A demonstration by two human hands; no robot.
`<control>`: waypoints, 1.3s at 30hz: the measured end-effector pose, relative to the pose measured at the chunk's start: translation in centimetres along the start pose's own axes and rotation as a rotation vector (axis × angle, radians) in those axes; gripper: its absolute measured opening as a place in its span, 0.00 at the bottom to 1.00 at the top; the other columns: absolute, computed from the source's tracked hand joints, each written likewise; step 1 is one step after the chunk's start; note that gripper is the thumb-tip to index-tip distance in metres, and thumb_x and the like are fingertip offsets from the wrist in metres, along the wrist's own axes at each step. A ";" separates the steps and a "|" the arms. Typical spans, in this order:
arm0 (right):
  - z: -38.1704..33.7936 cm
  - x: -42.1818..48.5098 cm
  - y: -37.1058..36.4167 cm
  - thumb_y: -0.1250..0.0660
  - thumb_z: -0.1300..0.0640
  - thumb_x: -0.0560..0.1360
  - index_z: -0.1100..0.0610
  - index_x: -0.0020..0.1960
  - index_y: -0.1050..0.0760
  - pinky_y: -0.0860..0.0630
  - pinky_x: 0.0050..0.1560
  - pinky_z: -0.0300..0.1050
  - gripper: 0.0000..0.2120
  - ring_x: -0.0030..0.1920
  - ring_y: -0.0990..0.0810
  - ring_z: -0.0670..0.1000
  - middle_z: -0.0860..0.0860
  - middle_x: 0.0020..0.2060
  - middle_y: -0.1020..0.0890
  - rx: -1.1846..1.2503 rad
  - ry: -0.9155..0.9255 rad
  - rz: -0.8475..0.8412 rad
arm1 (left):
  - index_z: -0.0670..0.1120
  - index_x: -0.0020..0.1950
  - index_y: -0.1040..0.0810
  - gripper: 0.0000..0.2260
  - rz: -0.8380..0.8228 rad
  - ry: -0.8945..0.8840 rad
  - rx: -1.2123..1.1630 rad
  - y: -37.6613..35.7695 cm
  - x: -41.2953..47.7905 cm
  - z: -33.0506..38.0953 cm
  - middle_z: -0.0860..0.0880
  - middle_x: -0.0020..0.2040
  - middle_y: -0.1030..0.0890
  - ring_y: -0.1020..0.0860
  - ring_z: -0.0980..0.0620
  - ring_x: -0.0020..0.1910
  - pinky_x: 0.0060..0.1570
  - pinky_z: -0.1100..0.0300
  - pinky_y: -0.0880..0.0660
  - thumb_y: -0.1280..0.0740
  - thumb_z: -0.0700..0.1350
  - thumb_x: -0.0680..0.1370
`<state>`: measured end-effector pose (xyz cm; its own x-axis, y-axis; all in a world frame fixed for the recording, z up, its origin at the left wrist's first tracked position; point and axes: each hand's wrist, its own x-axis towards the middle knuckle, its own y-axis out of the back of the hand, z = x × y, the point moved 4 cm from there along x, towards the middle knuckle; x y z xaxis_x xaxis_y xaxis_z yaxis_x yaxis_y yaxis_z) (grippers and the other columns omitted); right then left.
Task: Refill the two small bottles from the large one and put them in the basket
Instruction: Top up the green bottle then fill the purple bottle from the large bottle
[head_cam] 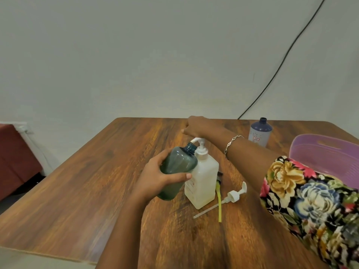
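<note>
My left hand point(157, 179) grips a dark green translucent small bottle point(176, 169), tilted, its open neck right under the spout of the large white pump bottle point(204, 177). That bottle stands mid-table. My right hand point(196, 127) rests on top of its white pump head point(200, 141); the fingers are mostly hidden behind the hand. A second small bottle point(260, 133), blue-purple with no cap, stands at the far right of the table. The purple basket point(326, 150) sits at the right edge, partly behind my floral sleeve.
A loose white pump with its tube point(234, 196) lies on the wooden table point(97, 181) right of the white bottle, beside a yellow strip point(219, 206). A black cable point(281, 65) runs down the wall. A red-brown piece of furniture point(13, 158) stands at the left.
</note>
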<state>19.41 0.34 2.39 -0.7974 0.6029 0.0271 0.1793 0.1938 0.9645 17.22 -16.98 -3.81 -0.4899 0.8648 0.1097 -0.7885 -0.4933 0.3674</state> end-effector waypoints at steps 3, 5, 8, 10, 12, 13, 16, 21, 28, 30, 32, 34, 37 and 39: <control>0.2 -0.4 -0.5 0.42 0.59 0.78 0.55 0.32 0.35 0.37 0.31 0.41 0.15 0.32 0.32 0.49 0.49 0.29 0.32 -0.065 -0.022 0.048 | 0.62 0.58 0.30 0.35 -0.005 -0.001 -0.031 -0.2 0.2 0.0 0.57 0.57 0.24 0.23 0.55 0.54 0.49 0.62 0.25 0.28 0.63 0.52; 0.1 -0.7 -0.8 0.41 0.59 0.78 0.55 0.32 0.35 0.35 0.34 0.41 0.15 0.37 0.27 0.52 0.49 0.30 0.30 -0.097 0.003 0.079 | 0.62 0.59 0.29 0.35 -0.015 -0.004 -0.034 -0.2 0.3 -0.2 0.57 0.57 0.23 0.23 0.56 0.54 0.50 0.60 0.24 0.27 0.63 0.53; 0.1 -0.8 -0.7 0.41 0.56 0.79 0.56 0.34 0.33 0.34 0.34 0.42 0.14 0.37 0.27 0.52 0.49 0.31 0.29 -0.073 0.017 0.082 | 0.60 0.62 0.30 0.38 -0.013 -0.009 -0.024 -0.1 0.3 -0.4 0.56 0.58 0.23 0.23 0.55 0.55 0.52 0.58 0.24 0.27 0.63 0.53; 0.0 -0.7 -0.2 0.41 0.53 0.79 0.56 0.33 0.35 0.38 0.30 0.41 0.17 0.32 0.30 0.49 0.49 0.30 0.30 -0.017 0.022 0.065 | 0.61 0.61 0.30 0.37 -0.012 -0.013 -0.027 -0.1 0.3 -0.2 0.56 0.58 0.23 0.23 0.55 0.55 0.51 0.59 0.24 0.27 0.63 0.53; -0.1 -0.5 0.6 0.41 0.52 0.79 0.55 0.33 0.36 0.38 0.30 0.41 0.17 0.31 0.31 0.48 0.49 0.30 0.30 -0.015 0.039 0.072 | 0.61 0.60 0.31 0.36 -0.013 -0.010 -0.032 -0.1 0.2 0.0 0.56 0.57 0.24 0.24 0.55 0.54 0.50 0.61 0.24 0.28 0.63 0.52; -0.2 -0.4 0.8 0.41 0.52 0.79 0.55 0.33 0.36 0.38 0.30 0.41 0.17 0.32 0.31 0.49 0.49 0.30 0.30 -0.023 0.043 0.068 | 0.61 0.59 0.30 0.36 -0.011 -0.009 -0.035 -0.1 0.2 0.1 0.57 0.57 0.24 0.24 0.56 0.54 0.49 0.62 0.25 0.28 0.63 0.52; -0.1 -0.1 0.2 0.41 0.53 0.78 0.55 0.33 0.36 0.38 0.30 0.41 0.16 0.31 0.31 0.49 0.49 0.29 0.30 -0.013 0.025 0.049 | 0.62 0.57 0.29 0.33 0.005 -0.013 -0.041 0.0 0.2 0.2 0.59 0.55 0.23 0.23 0.58 0.52 0.47 0.64 0.25 0.27 0.63 0.52; 0.0 -0.3 -1.1 0.38 0.58 0.75 0.55 0.33 0.33 0.34 0.31 0.41 0.12 0.37 0.27 0.52 0.49 0.31 0.28 -0.128 0.028 0.074 | 0.63 0.57 0.29 0.33 -0.001 -0.011 -0.033 -0.2 0.5 -0.2 0.58 0.56 0.22 0.23 0.58 0.53 0.50 0.60 0.24 0.26 0.62 0.53; 0.1 -0.2 0.4 0.38 0.51 0.77 0.53 0.33 0.37 0.38 0.30 0.41 0.16 0.31 0.32 0.49 0.48 0.29 0.31 0.044 0.037 0.107 | 0.63 0.54 0.29 0.31 -0.003 -0.005 -0.047 -0.2 0.1 0.4 0.58 0.55 0.23 0.23 0.57 0.53 0.46 0.64 0.26 0.28 0.63 0.52; 0.1 -0.2 0.7 0.38 0.50 0.77 0.53 0.34 0.36 0.37 0.31 0.41 0.16 0.34 0.30 0.49 0.48 0.31 0.29 0.051 0.038 0.079 | 0.62 0.56 0.29 0.33 0.004 -0.012 -0.049 -0.1 0.1 0.5 0.58 0.55 0.23 0.23 0.57 0.53 0.46 0.64 0.26 0.28 0.63 0.52; 0.2 -0.1 0.4 0.39 0.49 0.78 0.55 0.34 0.35 0.37 0.31 0.41 0.16 0.32 0.31 0.49 0.49 0.31 0.29 0.049 0.016 0.040 | 0.61 0.59 0.30 0.36 0.010 -0.017 -0.042 0.0 0.2 0.5 0.57 0.56 0.23 0.24 0.56 0.53 0.46 0.64 0.26 0.28 0.63 0.52; 0.3 0.0 -0.3 0.41 0.50 0.79 0.56 0.34 0.34 0.35 0.33 0.42 0.17 0.32 0.31 0.49 0.49 0.31 0.29 0.024 -0.009 0.025 | 0.60 0.61 0.30 0.38 0.015 -0.011 -0.032 0.0 0.2 0.4 0.57 0.57 0.24 0.24 0.57 0.54 0.46 0.63 0.26 0.28 0.63 0.52; 0.4 -0.1 -1.2 0.44 0.52 0.80 0.58 0.46 0.26 0.29 0.45 0.45 0.12 0.43 0.25 0.53 0.52 0.42 0.25 -0.040 -0.012 0.054 | 0.61 0.60 0.30 0.37 0.013 -0.017 -0.017 -0.1 0.2 -0.1 0.57 0.57 0.23 0.23 0.58 0.53 0.46 0.64 0.26 0.27 0.63 0.53; 0.5 -0.1 -1.3 0.46 0.53 0.81 0.59 0.52 0.25 0.29 0.48 0.46 0.13 0.48 0.24 0.54 0.53 0.45 0.24 -0.032 -0.006 0.082 | 0.62 0.59 0.29 0.35 0.001 -0.017 -0.028 -0.2 0.2 -0.1 0.57 0.57 0.23 0.23 0.58 0.54 0.46 0.64 0.26 0.27 0.63 0.53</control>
<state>19.57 0.36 0.99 -0.7771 0.6206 0.1047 0.2250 0.1186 0.9671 17.25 -16.70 -4.01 -0.4846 0.8656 0.1263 -0.7982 -0.4966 0.3408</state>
